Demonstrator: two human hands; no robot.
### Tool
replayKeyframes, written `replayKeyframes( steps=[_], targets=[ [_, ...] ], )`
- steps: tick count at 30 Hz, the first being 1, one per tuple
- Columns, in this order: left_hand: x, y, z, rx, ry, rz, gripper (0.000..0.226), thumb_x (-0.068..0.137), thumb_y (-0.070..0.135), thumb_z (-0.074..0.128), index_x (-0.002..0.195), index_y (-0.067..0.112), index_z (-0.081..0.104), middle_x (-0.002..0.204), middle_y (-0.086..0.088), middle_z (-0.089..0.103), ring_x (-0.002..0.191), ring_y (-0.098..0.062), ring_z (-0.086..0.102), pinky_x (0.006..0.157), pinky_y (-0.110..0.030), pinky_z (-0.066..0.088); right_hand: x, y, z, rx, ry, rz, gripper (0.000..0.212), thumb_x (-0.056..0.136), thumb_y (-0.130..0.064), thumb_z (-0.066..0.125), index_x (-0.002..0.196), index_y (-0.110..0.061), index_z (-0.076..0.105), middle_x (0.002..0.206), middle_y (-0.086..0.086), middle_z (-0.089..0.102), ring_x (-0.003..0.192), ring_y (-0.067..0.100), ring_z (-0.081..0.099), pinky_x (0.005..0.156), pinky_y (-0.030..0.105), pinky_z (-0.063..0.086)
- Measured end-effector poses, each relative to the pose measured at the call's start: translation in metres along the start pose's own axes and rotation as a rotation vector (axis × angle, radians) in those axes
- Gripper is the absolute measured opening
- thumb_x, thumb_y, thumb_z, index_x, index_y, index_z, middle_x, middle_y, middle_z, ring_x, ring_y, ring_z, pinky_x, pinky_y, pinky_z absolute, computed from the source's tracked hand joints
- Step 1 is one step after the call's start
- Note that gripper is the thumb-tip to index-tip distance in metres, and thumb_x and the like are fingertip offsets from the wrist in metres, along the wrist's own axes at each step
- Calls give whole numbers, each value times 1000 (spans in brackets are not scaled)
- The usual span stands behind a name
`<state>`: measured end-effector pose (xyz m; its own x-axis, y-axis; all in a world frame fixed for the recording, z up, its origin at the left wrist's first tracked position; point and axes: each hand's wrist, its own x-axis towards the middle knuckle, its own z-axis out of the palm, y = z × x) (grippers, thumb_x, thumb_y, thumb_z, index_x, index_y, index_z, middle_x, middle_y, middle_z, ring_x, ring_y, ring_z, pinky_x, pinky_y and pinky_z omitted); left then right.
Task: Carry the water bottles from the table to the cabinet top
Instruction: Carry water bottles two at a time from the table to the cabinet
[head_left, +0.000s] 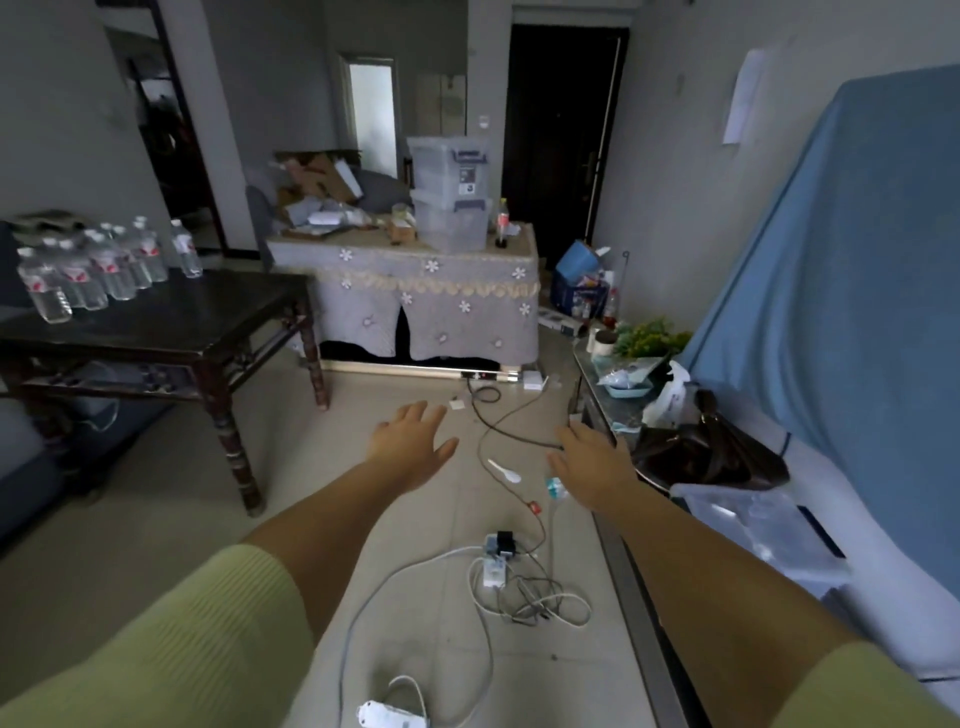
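Note:
Several clear water bottles (104, 265) with red-and-white labels stand clustered on the far left part of a dark wooden table (208, 322). My left hand (410, 447) is stretched out over the floor, fingers spread and holding nothing, well to the right of the table. My right hand (592, 457) hovers at the same height, fingers relaxed and empty, beside the near corner of a low cabinet top (597, 384) on the right. No bottle is in either hand.
Cables, a power strip (493, 566) and chargers lie across the floor between my arms. A cloth-covered table (426, 296) with plastic bins stands ahead. The cabinet top holds a plant, bags and a dark handbag (706, 447). A blue-draped shape (857, 291) fills the right.

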<state>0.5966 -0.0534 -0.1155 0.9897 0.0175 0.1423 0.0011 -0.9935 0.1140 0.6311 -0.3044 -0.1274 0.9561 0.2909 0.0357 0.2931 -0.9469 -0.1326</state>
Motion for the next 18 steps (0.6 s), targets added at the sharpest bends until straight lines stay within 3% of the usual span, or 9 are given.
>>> replayKeyframes(
  steps=[5, 13, 18],
  targets=[
    [68, 2, 9, -7, 6, -83, 58, 96, 51, 39, 146, 23, 30, 155, -6, 27, 141, -25, 27, 108, -43, 33, 82, 30, -4, 2, -1, -57, 39, 100, -38, 33, 133, -19, 40, 139, 7, 44, 129, 26, 41, 107, 46, 27],
    [173, 32, 38, -41, -15, -114, 60, 96, 54, 37, 148, 24, 28, 156, -5, 25, 142, -24, 25, 109, -43, 31, 213, 92, -16, -23, -15, -106, 41, 100, -40, 31, 135, -20, 41, 139, 5, 45, 128, 27, 43, 108, 53, 28],
    [216, 5, 48, -12, -58, -199, 61, 96, 55, 35, 148, 23, 28, 157, -6, 24, 143, -25, 25, 109, -44, 31, 278, 83, 4, 22, -84, -160, 42, 100, -36, 35, 136, -15, 40, 140, 10, 42, 125, 28, 44, 104, 43, 37]
  ],
)
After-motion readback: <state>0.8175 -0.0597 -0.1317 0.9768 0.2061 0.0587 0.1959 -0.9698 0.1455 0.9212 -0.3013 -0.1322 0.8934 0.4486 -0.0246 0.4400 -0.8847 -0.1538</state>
